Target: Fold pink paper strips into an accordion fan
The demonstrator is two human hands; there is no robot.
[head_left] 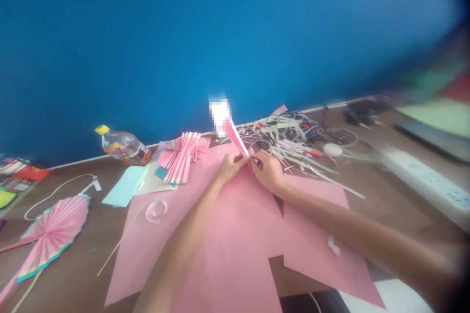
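Note:
Both my hands meet over the far end of large pink paper sheets (pixel 235 244) spread on the brown table. My left hand (pixel 230 165) and my right hand (pixel 269 172) are closed, pinching the lower end of a narrow folded pink paper strip (pixel 237 140) that slants up and to the left toward the blue wall. The strip's top is blurred out. A pleated pink paper fan (pixel 182 157) lies just left of my left hand.
A tangle of white paper strips and cables (pixel 293 144) lies behind my right hand. A plastic bottle (pixel 125 147) lies on its side at the wall. A finished pink fan on a stick (pixel 51 232) rests far left. A white power strip (pixel 422 176) sits right.

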